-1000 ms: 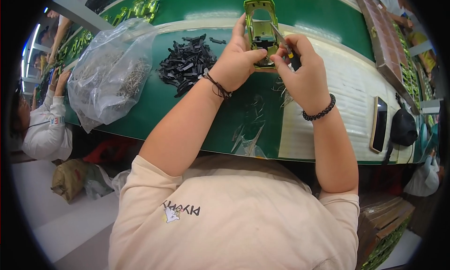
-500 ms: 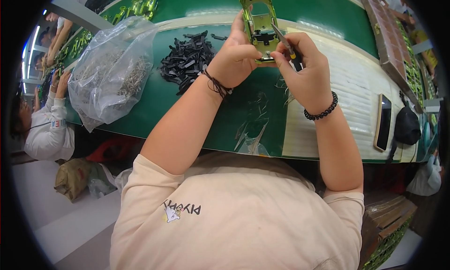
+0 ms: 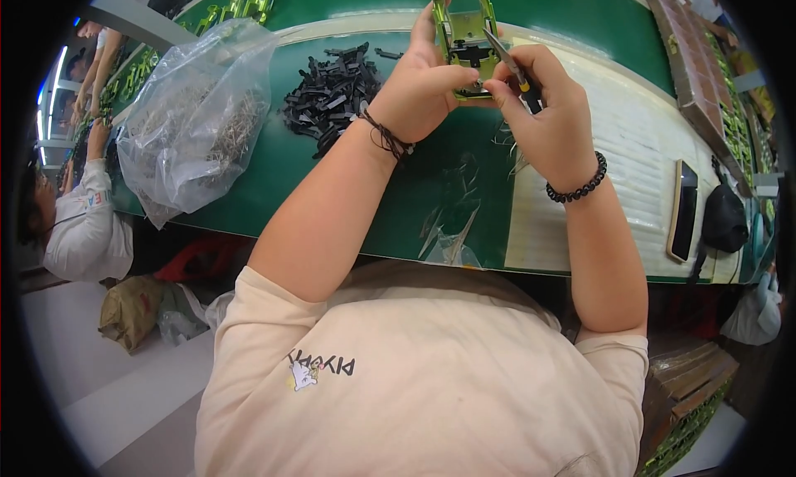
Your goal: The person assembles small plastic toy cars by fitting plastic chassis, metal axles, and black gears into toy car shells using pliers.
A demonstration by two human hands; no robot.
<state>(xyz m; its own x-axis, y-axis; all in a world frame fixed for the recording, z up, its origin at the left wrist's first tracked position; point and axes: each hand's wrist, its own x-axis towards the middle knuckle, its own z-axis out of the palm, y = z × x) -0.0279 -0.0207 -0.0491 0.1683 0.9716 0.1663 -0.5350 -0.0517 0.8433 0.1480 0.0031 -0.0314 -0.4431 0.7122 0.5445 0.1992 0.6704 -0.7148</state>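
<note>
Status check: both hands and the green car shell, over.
Left hand grips green car shell. Right hand holds tweezers at its middle. Black parts pile alongside, clear.

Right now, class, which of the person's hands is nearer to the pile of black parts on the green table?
Left. The left hand sits just right of the black parts, gripping the green toy car body; the right hand is farther right, holding a tool.

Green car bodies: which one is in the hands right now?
The green car body at top centre, gripped by the left hand while the right hand applies a thin tool. The other green bodies sit untouched in a row at upper left.
</note>
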